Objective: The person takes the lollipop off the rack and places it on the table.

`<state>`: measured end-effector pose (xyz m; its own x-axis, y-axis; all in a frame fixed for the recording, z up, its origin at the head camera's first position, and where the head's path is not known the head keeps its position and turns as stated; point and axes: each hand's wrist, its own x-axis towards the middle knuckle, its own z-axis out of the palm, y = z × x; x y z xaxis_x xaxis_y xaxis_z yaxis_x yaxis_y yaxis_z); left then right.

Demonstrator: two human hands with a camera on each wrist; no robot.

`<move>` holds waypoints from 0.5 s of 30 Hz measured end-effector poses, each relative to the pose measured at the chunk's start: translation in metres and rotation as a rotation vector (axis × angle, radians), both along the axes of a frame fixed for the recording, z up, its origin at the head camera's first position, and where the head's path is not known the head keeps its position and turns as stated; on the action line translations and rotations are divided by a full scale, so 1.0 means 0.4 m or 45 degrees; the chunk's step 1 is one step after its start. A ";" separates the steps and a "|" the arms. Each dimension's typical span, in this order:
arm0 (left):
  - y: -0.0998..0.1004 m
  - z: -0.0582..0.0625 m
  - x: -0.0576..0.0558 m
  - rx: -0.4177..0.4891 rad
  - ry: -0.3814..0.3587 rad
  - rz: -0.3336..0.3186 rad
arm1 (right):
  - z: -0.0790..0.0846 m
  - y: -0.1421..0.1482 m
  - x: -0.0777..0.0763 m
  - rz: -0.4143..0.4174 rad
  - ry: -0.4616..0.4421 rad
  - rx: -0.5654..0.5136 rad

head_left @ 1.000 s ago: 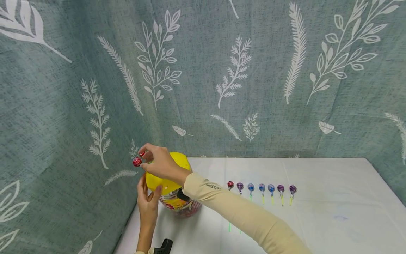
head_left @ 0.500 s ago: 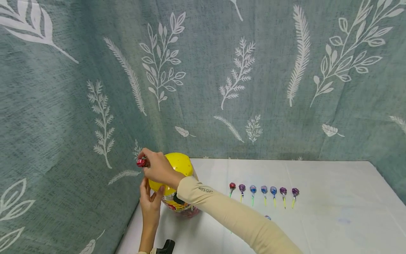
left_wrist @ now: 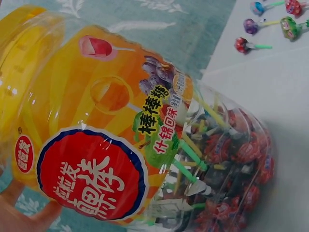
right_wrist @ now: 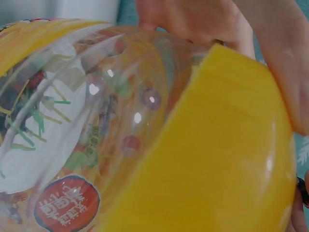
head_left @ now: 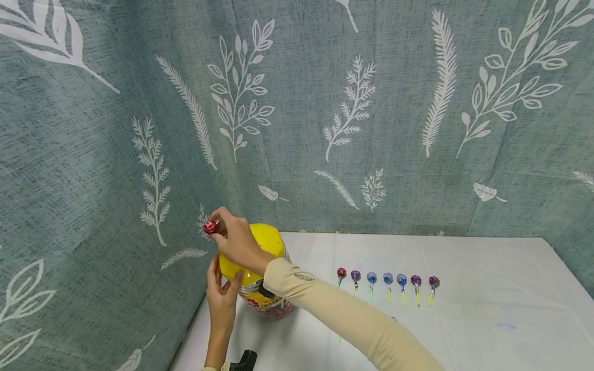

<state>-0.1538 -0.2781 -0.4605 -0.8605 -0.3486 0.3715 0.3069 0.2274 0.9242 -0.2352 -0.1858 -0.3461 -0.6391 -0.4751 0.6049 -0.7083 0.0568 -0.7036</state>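
A clear plastic jar with a yellow lid leans to the left on the white table. Its printed label and the several red-wrapped lollipops inside show in the left wrist view. My left hand grips the jar near the lid, thumb on the near side. Over the far left of the lid, my right hand pinches a red-wrapped lollipop between thumb and fingers; its stick is mostly hidden. The right wrist view has the yellow lid filling much of it.
To the right of the jar, several lollipops lie in a row on the white table, heads away from me. My right sleeve covers others nearer me. A patterned green cloth hangs behind and on the left.
The right hand has shifted slightly up and right with the red lollipop. A second ago two red heads showed beside its fingers; now one shows. The left hand keeps its grip on the jar.
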 end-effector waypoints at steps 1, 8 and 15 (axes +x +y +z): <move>0.001 0.000 0.000 0.004 0.002 -0.003 | 0.001 0.004 -0.001 0.003 -0.008 -0.031; 0.008 0.004 0.002 0.016 0.008 -0.008 | 0.016 0.036 -0.004 -0.034 -0.075 -0.088; 0.008 0.009 0.003 0.012 0.011 0.006 | 0.038 0.082 -0.003 -0.050 -0.095 -0.075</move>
<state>-0.1527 -0.2748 -0.4570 -0.8554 -0.3566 0.3757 0.3139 0.2201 0.9236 -0.2363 -0.1531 -0.3308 -0.7009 -0.4137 0.5810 -0.6517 0.0402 -0.7574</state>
